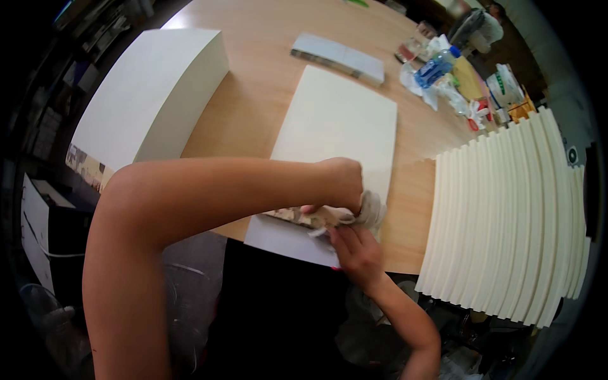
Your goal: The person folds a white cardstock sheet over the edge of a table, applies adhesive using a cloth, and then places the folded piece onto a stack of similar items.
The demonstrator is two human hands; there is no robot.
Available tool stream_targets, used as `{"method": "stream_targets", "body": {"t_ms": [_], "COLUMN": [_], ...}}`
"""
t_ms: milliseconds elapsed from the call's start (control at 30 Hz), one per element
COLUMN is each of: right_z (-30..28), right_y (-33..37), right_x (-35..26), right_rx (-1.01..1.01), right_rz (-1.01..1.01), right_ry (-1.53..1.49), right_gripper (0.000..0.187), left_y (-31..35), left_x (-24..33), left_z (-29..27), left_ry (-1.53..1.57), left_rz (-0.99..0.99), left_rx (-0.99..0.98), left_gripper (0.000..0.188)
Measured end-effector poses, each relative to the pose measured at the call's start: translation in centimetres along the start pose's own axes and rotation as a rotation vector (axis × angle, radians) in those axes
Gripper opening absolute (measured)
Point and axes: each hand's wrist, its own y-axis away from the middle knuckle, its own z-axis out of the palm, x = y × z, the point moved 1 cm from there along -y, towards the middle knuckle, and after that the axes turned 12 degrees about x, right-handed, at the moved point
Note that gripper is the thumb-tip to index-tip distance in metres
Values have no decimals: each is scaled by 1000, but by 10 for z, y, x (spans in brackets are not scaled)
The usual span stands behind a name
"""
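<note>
A thick cream-white book block (339,123) lies in front of me, with a brown patterned near edge (288,216). Beneath its near end a white sheet (291,242) sticks out past the table's front. My left hand (340,183), reaching across from the left, is closed over the near right corner and grips a crumpled greyish-white cloth (373,210). Just below it my right hand (360,254) lies against the near edge, its fingers stretched out beside the cloth. The left fingertips are partly hidden, and both hands are slightly blurred.
A tall white block (149,88) stands on the left of the wooden table (250,38). A thin white book (339,57) lies farther back. To the right are many stacked cream boards (494,215). A blue bottle (436,68), tissues and a white tub (505,87) crowd the far right.
</note>
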Motion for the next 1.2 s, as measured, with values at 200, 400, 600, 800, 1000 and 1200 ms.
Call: {"method": "stream_targets", "body": {"t_ms": [200, 400, 600, 800, 1000, 1200], "right_z": [66, -15, 42, 32, -72, -64], "right_y": [-82, -1, -50, -15, 84, 103], "right_x": [-71, 6, -42, -30, 67, 72], "right_rx": [28, 2, -45, 158, 64, 343], "right_rz": [6, 7, -40, 73, 474, 831], "right_ry": [-78, 22, -74, -15, 123, -49], "right_gripper": [11, 20, 14, 9, 14, 18], "left_y": [-6, 8, -6, 1, 6, 62], "left_x": [1, -7, -5, -4, 6, 44], "left_z": [10, -7, 13, -12, -17, 21], "left_ry": [19, 53, 86, -2, 4, 4], "left_rz": [-31, -8, -31, 9, -28, -316], "left_rx": [157, -26, 165, 1, 11, 213], "left_gripper": [54, 55, 64, 104, 113, 89]}}
